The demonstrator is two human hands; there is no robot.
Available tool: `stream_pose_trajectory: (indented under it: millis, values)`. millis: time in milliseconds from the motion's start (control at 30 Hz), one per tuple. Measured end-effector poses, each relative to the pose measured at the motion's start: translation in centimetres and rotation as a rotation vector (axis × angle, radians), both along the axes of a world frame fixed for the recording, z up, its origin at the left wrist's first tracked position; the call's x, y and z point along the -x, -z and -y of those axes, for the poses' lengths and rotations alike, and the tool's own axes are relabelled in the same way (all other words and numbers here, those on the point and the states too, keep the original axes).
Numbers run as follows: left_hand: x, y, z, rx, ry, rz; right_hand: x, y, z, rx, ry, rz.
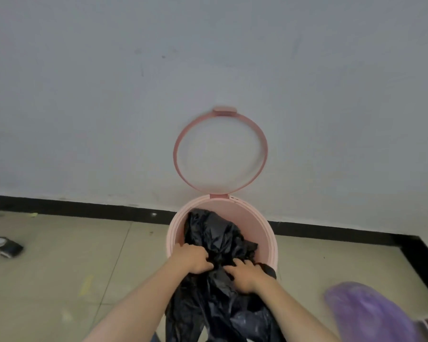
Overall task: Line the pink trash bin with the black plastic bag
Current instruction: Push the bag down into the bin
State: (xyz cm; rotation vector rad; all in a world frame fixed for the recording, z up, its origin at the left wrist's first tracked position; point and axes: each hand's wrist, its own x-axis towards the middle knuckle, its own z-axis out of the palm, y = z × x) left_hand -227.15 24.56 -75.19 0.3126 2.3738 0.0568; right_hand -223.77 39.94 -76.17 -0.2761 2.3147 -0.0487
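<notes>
A pink trash bin (265,228) stands on the floor against the wall. Its pink ring lid (177,154) is flipped up and leans on the wall. A crumpled black plastic bag (215,235) lies partly inside the bin, and the rest hangs over the near rim toward me. My left hand (193,259) grips the bag at the near rim. Just to its right, my right hand (245,275) has its fingers closed on the bag too. The bin's near rim is hidden by the bag and my hands.
A purple plastic bag (371,314) lies on the floor at the lower right. A small dark object (9,249) lies on the tiles at the far left. A black baseboard (84,208) runs along the grey wall and turns toward me at the right.
</notes>
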Motion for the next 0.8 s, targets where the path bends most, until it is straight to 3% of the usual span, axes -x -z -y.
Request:
stream_pose_trajectory:
  millis: [100,233,300,367,433,533,633,700,800]
  values:
    - [1.2,2.3,-0.1,0.03,0.039,0.141,1.6,1.2,0.2,0.005,-0.036,0.123]
    - [2.3,3.8,-0.9,-0.058,-0.073,0.334,1.2,-1.1,-0.3,0.221,0.064,-0.096]
    - [2.6,3.2,-1.1,-0.127,-0.042,0.272,-1.0,-3.6,-1.5,0.413,0.195,-0.153]
    - [2.7,2.1,-0.8,-0.232,-0.049,0.076,-3.6,-6.5,-2.7,0.653,0.239,-0.094]
    - [2.3,0.9,0.4,-0.339,-0.112,-0.077,-5.7,-7.2,-3.1,0.602,0.13,0.023]
    - [1.2,-0.4,2.4,-0.385,-0.183,-0.208,-5.7,-5.2,-1.6,0.325,-0.052,0.001]
    - [-0.9,-1.3,4.0,-0.386,-0.291,-0.292,-2.4,-3.0,-0.3,0.472,0.116,-0.036]
    - [-2.6,-1.7,4.6,-0.42,-0.503,-0.292,0.1,-1.7,-0.3,0.468,0.248,-0.121]
    - [-5.5,-2.7,4.5,-0.565,-0.797,-0.117,1.8,0.9,0.4,0.389,0.279,-0.32]
